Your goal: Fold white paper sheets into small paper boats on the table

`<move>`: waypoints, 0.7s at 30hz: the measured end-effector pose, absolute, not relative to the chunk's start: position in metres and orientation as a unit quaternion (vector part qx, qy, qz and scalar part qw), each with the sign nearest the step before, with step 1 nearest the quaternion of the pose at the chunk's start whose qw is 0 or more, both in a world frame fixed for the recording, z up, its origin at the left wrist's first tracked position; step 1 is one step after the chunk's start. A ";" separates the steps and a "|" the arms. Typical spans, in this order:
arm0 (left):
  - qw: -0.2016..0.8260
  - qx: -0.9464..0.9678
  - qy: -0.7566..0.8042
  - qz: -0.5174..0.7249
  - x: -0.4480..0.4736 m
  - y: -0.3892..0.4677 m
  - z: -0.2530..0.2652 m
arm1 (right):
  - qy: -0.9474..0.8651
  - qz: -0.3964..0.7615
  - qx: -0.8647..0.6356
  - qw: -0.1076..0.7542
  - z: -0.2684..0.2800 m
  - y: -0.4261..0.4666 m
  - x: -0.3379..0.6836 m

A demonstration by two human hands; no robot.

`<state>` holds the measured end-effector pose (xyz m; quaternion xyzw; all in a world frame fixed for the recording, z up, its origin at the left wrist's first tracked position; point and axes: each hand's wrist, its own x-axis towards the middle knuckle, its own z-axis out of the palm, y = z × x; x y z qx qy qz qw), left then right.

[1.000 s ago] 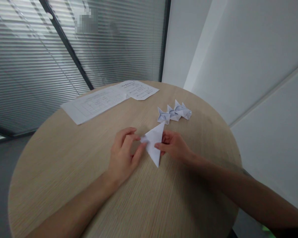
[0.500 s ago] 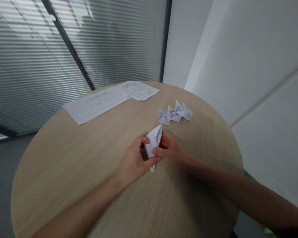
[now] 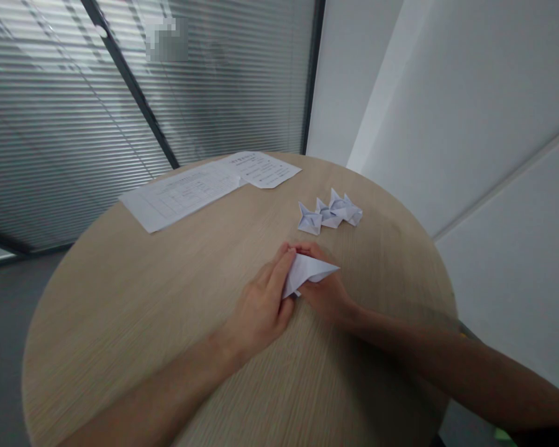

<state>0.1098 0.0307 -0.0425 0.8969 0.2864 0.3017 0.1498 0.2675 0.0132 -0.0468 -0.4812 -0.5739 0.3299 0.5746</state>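
Note:
A folded piece of white paper (image 3: 309, 270) is held between my two hands just above the table, its pointed tip facing right. My left hand (image 3: 266, 299) is closed on its left side, fingers stretched along the edge and thumb below. Behind and under the paper, my right hand (image 3: 325, 295) grips it; the paper covers part of those fingers. Several small white folded paper figures (image 3: 310, 221) with pointed tips stand in a cluster beyond my hands, slightly to the right.
The round wooden table (image 3: 168, 279) carries printed sheets (image 3: 186, 192) at its far left edge. Behind it are glass panels with blinds (image 3: 242, 81), and a white wall (image 3: 470, 112) rises at the right.
The folded paper has turned from upright, tip pointing away, to lying sideways with its tip to the right. My left fingers have moved onto its upper left edge, and my right hand sits further under it.

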 end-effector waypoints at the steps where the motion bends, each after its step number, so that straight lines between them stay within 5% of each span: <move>1: 0.134 0.901 0.283 0.302 0.111 0.030 -0.043 | -0.570 0.320 -0.493 0.574 -0.045 0.012 0.267; 7: 0.136 0.870 0.358 0.310 0.108 0.033 -0.037 | -0.576 0.329 -0.523 0.536 -0.052 0.013 0.272; 16: 0.293 0.826 0.362 0.317 0.093 0.056 -0.033 | -0.622 0.349 -0.455 0.533 -0.061 0.024 0.290; 21: 0.169 0.910 0.278 0.256 0.079 0.072 -0.036 | -0.708 0.301 -0.478 0.422 -0.058 0.028 0.307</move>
